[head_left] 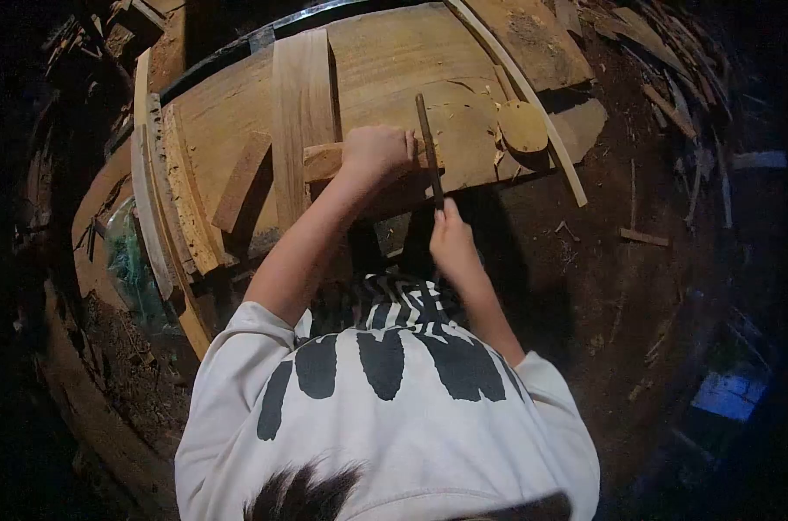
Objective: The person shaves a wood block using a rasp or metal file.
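Note:
My left hand (377, 154) is closed around a short block of wood (323, 161) and presses it at the front part of the wooden bench top (385, 74). Held by its near end in my right hand (455, 245) is a long, narrow dark bar that looks like a file (427, 139). It points away from me and crosses the right end of the block, just right of my left fist. Whether it touches the wood is hard to see. My fingers hide the middle of the block.
A wide plank (301, 95) lies left of my left hand, beside a shorter wood block (242, 181). Long strips (185, 187) line the left edge. At the right are a round wooden disc (523, 128) and a curved strip (533, 91). Shavings and scraps litter the bench and ground.

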Tool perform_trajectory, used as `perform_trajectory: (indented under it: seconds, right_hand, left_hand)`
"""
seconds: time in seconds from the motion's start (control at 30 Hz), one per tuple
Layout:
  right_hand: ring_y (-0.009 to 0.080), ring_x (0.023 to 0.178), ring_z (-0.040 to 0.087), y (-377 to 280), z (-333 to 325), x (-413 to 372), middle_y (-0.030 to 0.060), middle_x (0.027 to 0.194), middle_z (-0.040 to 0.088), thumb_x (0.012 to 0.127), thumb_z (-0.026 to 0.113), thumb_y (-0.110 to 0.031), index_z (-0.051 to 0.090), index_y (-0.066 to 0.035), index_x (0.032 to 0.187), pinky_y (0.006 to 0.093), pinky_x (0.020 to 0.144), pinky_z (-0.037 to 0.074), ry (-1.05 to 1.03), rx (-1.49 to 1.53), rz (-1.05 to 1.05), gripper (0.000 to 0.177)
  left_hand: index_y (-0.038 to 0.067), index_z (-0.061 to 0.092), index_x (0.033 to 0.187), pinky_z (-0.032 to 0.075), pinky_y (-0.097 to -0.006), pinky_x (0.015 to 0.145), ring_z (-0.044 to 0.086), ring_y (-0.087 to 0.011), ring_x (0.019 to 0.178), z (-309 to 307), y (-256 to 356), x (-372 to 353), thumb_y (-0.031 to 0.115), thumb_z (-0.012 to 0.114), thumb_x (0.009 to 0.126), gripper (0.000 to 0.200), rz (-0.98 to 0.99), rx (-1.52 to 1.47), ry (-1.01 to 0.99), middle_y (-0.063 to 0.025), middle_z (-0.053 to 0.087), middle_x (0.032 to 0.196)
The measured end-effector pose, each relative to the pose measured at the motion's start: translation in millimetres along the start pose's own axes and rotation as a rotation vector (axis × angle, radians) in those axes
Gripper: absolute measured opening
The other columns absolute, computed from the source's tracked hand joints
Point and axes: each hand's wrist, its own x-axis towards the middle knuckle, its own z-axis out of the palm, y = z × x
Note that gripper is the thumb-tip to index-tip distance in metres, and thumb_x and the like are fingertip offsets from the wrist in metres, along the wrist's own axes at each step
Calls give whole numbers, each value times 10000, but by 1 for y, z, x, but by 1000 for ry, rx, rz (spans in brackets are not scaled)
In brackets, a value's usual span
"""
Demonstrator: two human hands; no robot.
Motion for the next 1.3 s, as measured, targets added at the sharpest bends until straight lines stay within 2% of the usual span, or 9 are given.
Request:
perform_trajectory:
  seconds: [0.23,0.33,0.53,0.73,0.87,0.97,1.17,1.23,1.3]
  right_hand:
    - [477,846,575,10,-5,-30,281,833,593,960,406,-171,456,-42,1042,510,662,437,-15,46,66,161]
    - [502,882,558,1,-6,-4,325,872,591,964,381,-177,432,-40,1128,562,705,442,-21,-56,86,220]
    - [516,883,554,13,-1,27,333,876,594,962,390,-189,440,-18,1140,551,737,453,43,-68,-107,251]
    - [515,892,551,28,-7,-24,330,891,592,961,397,-192,438,-31,1188,558,738,446,-47,23,88,282]
    - [513,905,545,27,-2,0,327,906,591,958,398,-185,448,-32,1172,555,750,441,-3,-6,50,268]
    - [477,881,568,4,-7,24,292,890,595,955,416,-179,487,-27,1129,473,707,460,46,-3,-60,242]
    - [484,891,560,9,-13,4,293,888,593,955,410,-178,494,-46,1119,482,715,453,49,-12,-82,227]
    - [501,904,544,15,-16,-11,316,900,594,948,409,-172,472,-33,1122,561,730,440,-30,-8,63,232]
    - [502,907,543,9,-21,-11,317,902,592,951,405,-179,471,-22,1102,558,724,441,-77,44,89,228]
  left_hand:
    - [45,686,772,519,-474,654,654,-378,722,-9,6,-3,343,376,933,459,0,-32,23,-192,663,766]
    - [41,687,780,518,-472,668,653,-378,737,-8,3,1,341,374,934,460,-19,-35,11,-192,664,776]
    - [39,690,810,521,-467,692,659,-368,781,-10,3,6,351,367,936,466,-39,-30,-43,-189,670,807]
    - [42,691,838,522,-476,685,659,-374,761,-5,-5,17,362,353,938,477,13,-5,-89,-187,672,801]
    - [52,698,853,525,-479,679,662,-373,760,-3,-6,16,369,345,938,482,33,13,-91,-190,673,809]
    - [46,696,846,527,-477,681,662,-375,760,-10,-3,15,374,334,948,499,17,24,-113,-196,671,807]
    - [46,691,849,527,-461,715,656,-385,817,-14,-1,16,372,323,957,503,7,22,-150,-216,667,839]
    - [46,689,853,526,-460,724,653,-386,832,-12,-1,16,360,329,953,489,-16,4,-160,-218,666,850]
    - [46,687,856,525,-458,733,651,-388,848,-11,0,16,349,334,950,474,-35,-13,-174,-220,665,861]
